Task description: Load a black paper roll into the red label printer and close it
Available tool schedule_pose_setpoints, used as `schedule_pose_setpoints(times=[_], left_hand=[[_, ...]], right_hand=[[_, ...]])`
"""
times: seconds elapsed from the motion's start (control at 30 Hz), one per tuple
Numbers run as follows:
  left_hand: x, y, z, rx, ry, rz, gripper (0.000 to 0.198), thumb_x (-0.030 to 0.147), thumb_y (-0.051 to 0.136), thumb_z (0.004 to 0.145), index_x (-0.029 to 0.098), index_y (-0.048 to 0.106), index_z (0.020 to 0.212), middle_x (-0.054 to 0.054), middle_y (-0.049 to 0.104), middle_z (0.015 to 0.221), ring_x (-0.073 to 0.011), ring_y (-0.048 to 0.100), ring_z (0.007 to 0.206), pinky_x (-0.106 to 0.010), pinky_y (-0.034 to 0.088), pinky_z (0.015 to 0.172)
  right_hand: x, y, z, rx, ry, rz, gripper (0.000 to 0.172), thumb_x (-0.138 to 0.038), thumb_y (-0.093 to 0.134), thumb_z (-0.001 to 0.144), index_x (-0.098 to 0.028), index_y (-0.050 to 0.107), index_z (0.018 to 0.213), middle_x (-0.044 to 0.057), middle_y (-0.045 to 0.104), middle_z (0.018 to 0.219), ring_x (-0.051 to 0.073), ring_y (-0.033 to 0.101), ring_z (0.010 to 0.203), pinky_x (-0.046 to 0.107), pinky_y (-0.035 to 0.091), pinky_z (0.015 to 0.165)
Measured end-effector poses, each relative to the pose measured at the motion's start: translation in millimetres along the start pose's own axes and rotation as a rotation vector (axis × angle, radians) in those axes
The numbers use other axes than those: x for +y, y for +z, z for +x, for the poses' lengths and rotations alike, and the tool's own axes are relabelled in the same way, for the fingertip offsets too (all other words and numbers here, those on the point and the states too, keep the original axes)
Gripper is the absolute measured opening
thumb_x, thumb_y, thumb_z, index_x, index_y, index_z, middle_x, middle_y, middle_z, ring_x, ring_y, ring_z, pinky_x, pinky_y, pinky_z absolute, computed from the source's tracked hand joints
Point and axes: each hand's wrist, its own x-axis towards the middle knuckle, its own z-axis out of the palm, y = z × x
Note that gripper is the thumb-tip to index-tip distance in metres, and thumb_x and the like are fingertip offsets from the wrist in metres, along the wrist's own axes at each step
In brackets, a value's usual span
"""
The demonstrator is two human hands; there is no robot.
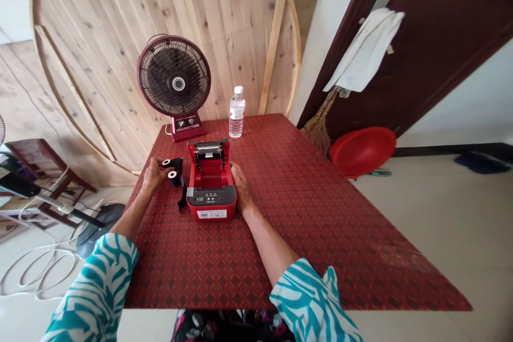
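Observation:
A small red and black label printer (pixel 212 203) stands on the table with its lid raised and the red bay inside exposed. My right hand (pixel 242 187) lies along the printer's right side, gripping it, with some fingers hidden behind the wall. To the left of the printer, my left hand (pixel 153 175) has its fingers closed on a black ribbon (pixel 175 179) wound on two rolls with white cores. A loose dark strip hangs from the rolls beside the printer's left side.
A dark red fan (pixel 174 77) and a water bottle (pixel 236 112) stand at the back of the patterned red table (pixel 320 224). Behind is a large round wooden board (pixel 224 26). Off the right edge are a red basin (pixel 363 150) and a broom (pixel 320 120); cables lie at left.

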Motion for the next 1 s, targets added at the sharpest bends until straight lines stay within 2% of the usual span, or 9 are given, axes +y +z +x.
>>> schedule_pose_setpoints(times=[0.13,0.23,0.4,0.47,0.57,0.73,0.87,0.93,1.0], left_hand=[[-10.4,3.2,-2.6,-0.033,0.141,-0.026,0.051,0.036,0.072,0.07,0.019,0.056,0.115,-0.009,0.073,0.101,-0.0267,0.07,0.094,-0.037,0.053,0.083],[-19.9,2.8,-4.7,-0.074,0.147,-0.133,0.053,0.033,0.068,0.07,0.019,0.056,0.12,-0.01,0.072,0.108,-0.0244,0.071,0.09,-0.037,0.055,0.08],[-37.5,3.9,-24.0,0.089,0.081,-0.413,0.041,0.034,0.064,0.071,0.018,0.057,0.108,-0.01,0.073,0.105,-0.0221,0.071,0.092,-0.037,0.057,0.083],[-37.3,4.7,-37.2,0.005,0.102,-0.454,0.043,0.038,0.066,0.071,0.017,0.058,0.108,-0.011,0.073,0.106,-0.0241,0.072,0.097,-0.039,0.057,0.086],[-27.0,6.8,-53.2,-0.134,0.117,-0.436,0.057,0.041,0.072,0.069,0.018,0.057,0.119,-0.012,0.073,0.114,-0.0271,0.072,0.103,-0.042,0.057,0.09],[-13.4,8.6,-58.0,-0.154,0.06,-0.371,0.054,0.054,0.076,0.066,0.019,0.065,0.105,-0.01,0.077,0.1,-0.029,0.073,0.096,-0.042,0.059,0.085],[-13.9,-5.7,-54.9,-0.089,0.047,-0.581,0.063,0.065,0.075,0.062,0.018,0.063,0.101,-0.011,0.076,0.095,-0.0282,0.074,0.09,-0.04,0.061,0.078],[-9.6,-21.6,-55.6,-0.069,0.078,-0.704,0.064,0.072,0.067,0.067,0.018,0.064,0.102,-0.013,0.076,0.098,-0.0278,0.074,0.091,-0.04,0.061,0.08],[1.8,-39.8,-58.6,-0.08,0.132,-0.735,0.063,0.075,0.053,0.077,0.02,0.066,0.106,-0.013,0.075,0.101,-0.0269,0.073,0.092,-0.041,0.062,0.079]], right_hand=[[-0.7,-1.1,0.0,-0.007,-0.017,0.011,0.047,-0.056,0.046,0.09,-0.025,0.067,0.118,0.004,0.068,0.132,0.022,0.058,0.126,0.038,0.042,0.112],[0.3,-0.7,1.0,-0.002,-0.025,0.014,0.046,-0.057,0.047,0.089,-0.025,0.068,0.115,0.004,0.069,0.13,0.022,0.058,0.126,0.039,0.042,0.112],[0.4,0.8,1.4,0.005,-0.017,0.031,0.046,-0.057,0.047,0.089,-0.025,0.068,0.115,0.005,0.07,0.127,0.023,0.058,0.124,0.039,0.043,0.111],[-0.1,0.9,1.0,0.002,-0.018,0.029,0.047,-0.057,0.047,0.089,-0.024,0.068,0.115,0.005,0.07,0.127,0.023,0.058,0.124,0.038,0.043,0.111],[-0.6,0.7,0.2,0.001,-0.024,0.027,0.048,-0.057,0.047,0.089,-0.024,0.068,0.116,0.005,0.069,0.13,0.022,0.058,0.125,0.038,0.042,0.112],[-2.1,1.0,-0.3,-0.001,-0.01,0.022,0.05,-0.058,0.046,0.089,-0.023,0.067,0.117,0.007,0.069,0.129,0.023,0.059,0.123,0.039,0.043,0.11],[-3.3,1.5,-0.3,0.002,-0.001,0.047,0.052,-0.062,0.049,0.087,-0.024,0.068,0.117,0.006,0.071,0.127,0.023,0.061,0.121,0.039,0.046,0.108],[-3.1,1.9,-0.1,0.006,0.015,0.064,0.051,-0.062,0.049,0.087,-0.024,0.068,0.117,0.005,0.071,0.127,0.023,0.062,0.121,0.039,0.046,0.109],[-2.2,2.3,0.4,0.009,0.021,0.074,0.052,-0.062,0.05,0.087,-0.024,0.068,0.117,0.005,0.07,0.128,0.023,0.061,0.122,0.04,0.045,0.11]])
